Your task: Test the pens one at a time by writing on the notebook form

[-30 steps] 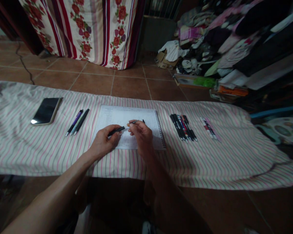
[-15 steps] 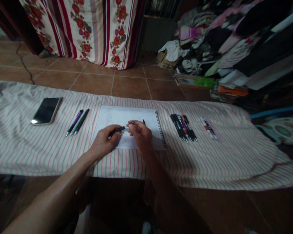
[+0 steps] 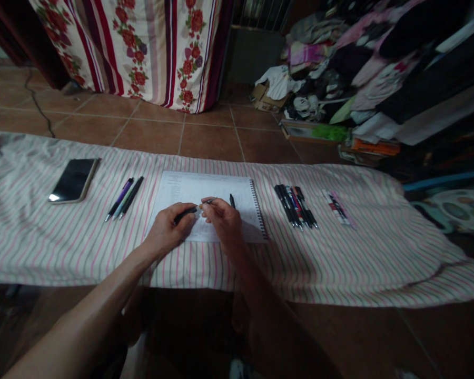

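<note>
Gripping black pen (image 3: 186, 213), part-hidden: left fingers (image 3: 184, 206) | item (image 3: 210, 200), indistinct: right fingers (image 3: 220, 206)

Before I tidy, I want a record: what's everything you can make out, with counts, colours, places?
Phone: 1, black screen, left side
Left pens: 3, purple, pale green, black, between phone and notebook
Notebook: 1, white, centre
Small piece: 1, black, on notebook
Right pens: several, mostly black, right of notebook
Slim items: several, pink, white, dark, farther right
Striped cloth: 1, mostly white, beneath these
Curtain: 1, cream and red, back
Clothes: many, mixed, back right
Tiles: many, brown, floor
Pen piece: 1, black, left hand
Slim piece: 1, dark, right fingers
Left hand: 1, over notebook
Right hand: 1, over notebook
</note>
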Tool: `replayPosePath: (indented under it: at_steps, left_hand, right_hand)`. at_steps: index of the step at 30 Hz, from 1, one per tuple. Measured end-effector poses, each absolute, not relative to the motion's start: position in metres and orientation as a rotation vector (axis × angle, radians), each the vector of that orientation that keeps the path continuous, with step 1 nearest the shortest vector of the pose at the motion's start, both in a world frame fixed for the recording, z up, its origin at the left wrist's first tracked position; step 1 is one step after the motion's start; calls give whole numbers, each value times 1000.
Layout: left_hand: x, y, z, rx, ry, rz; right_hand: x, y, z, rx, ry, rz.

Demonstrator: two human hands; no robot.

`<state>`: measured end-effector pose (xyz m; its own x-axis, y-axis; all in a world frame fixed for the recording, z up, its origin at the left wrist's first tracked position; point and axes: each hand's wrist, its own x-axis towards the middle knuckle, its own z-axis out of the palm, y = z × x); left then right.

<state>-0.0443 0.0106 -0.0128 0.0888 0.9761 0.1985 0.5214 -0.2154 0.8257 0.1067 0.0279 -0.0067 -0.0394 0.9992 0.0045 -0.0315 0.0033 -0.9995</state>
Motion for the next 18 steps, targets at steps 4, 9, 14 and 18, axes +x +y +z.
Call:
replayPosePath:
  at_steps: [4, 9, 14, 18]
  left_hand:
    - [-44, 11, -12, 1860, 1491, 1039]
    - [-41, 11, -10, 1960, 1520, 1045]
    - [-40, 10, -10, 2012, 1567, 1061]
    - [-39, 9, -9, 1995, 1581, 1084]
  right_hand:
    - [107, 28, -6, -1170, -1220, 1262]
    - [106, 27, -7, -1171, -1255, 1265]
    - [104, 27, -8, -1178, -1256, 1269]
    - [103, 27, -10, -1173, -1241, 1280]
